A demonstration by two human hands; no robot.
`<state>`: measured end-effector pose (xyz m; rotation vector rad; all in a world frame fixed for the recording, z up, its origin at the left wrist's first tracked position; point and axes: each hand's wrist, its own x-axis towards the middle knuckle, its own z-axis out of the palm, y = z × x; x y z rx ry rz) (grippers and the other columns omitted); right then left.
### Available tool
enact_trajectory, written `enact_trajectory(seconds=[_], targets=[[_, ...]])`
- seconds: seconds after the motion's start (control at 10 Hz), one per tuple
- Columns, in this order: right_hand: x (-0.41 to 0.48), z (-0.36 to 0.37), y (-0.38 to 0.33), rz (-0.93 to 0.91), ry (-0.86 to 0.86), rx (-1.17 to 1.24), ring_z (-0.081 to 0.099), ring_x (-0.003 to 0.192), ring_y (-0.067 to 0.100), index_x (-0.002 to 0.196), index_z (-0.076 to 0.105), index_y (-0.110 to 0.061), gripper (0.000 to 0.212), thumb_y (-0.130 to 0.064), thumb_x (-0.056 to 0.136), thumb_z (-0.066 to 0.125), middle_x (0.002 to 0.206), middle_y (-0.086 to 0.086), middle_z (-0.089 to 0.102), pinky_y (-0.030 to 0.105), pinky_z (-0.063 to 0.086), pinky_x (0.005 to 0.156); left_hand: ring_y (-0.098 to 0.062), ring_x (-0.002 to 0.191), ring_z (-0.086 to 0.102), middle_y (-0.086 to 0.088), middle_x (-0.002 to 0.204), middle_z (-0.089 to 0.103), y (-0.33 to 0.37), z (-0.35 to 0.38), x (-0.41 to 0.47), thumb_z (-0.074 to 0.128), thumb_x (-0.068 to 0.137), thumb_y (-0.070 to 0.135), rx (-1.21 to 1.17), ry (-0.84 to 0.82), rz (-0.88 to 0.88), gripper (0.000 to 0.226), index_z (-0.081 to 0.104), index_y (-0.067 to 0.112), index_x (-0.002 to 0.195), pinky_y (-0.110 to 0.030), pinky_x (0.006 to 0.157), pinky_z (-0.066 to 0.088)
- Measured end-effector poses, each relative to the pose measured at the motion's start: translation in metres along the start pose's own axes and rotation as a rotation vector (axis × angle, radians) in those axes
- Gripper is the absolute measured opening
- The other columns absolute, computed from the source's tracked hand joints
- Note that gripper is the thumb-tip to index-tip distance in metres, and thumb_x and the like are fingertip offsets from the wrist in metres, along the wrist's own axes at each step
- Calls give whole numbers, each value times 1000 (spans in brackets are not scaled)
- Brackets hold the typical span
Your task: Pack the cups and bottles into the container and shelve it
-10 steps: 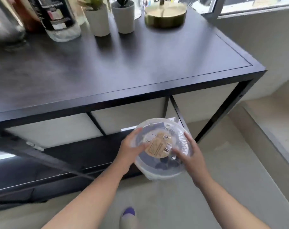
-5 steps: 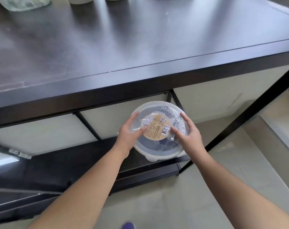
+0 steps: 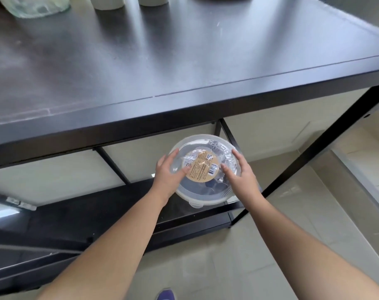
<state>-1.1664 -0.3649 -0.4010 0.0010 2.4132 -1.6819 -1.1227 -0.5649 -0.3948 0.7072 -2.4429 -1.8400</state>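
Observation:
A round clear plastic container with a clear lid and a tan round label sits between both my hands, just under the front edge of the black table top. My left hand grips its left rim with the thumb on the lid. My right hand holds its right rim the same way. The container hovers over the right end of the dark lower shelf; whether it touches the shelf I cannot tell. Dark shapes show dimly through the lid; what they are is unclear.
The black table top overhangs the shelf opening. At its far edge stand a glass bottle base and two pale pots. Thin black frame bars and a diagonal leg flank the container. Pale floor tiles lie below.
Both hands have carried the container forward and slightly up, in under the table top and over the lower shelf. My view has tilted down, closer to the table.

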Motion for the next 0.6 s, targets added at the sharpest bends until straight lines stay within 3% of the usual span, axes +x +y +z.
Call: enact_trajectory(seconds=[0.1,0.2,0.3,0.4,0.5,0.6], targets=[[-25,-10,-19,-17,19,-126,36,132,11,138,39,-32,58,-40,86,62,144,-5,40,31,31,104,-22,141,20,-1,155,14,19,-7,-26,68,82,31,119,12,-6,59,41,43,133,-39,111,25],[-63,-24,-48,-54,9,-158,35,133,13,137,42,-25,56,-37,86,63,142,-5,42,33,30,108,-19,139,25,1,153,21,38,-18,-66,69,80,32,205,2,22,57,45,43,130,-39,111,25],[-110,-40,-84,-69,-18,-91,40,128,9,133,47,-23,49,-30,87,63,131,-12,46,24,29,103,-14,133,34,5,144,37,64,-32,-115,65,82,31,267,-36,56,48,49,37,127,-27,105,27],[-164,-54,-117,-73,-28,-66,39,125,4,128,49,-31,40,-30,89,59,128,-17,45,24,31,101,-11,129,38,7,138,44,93,-47,-174,59,86,31,249,-86,38,40,49,40,123,-21,99,26],[-203,-68,-147,-141,-11,-46,42,118,-7,121,51,-38,33,-29,90,56,122,-25,49,21,34,99,-12,128,40,4,134,50,121,-64,-217,60,85,30,334,-56,122,42,50,33,127,-23,103,29],[-225,-81,-187,-319,39,-38,44,113,-14,109,50,-47,31,-24,89,57,113,-39,48,12,31,95,-9,123,43,9,128,53,156,-80,-247,59,86,30,349,57,272,39,51,31,124,-24,102,31]])
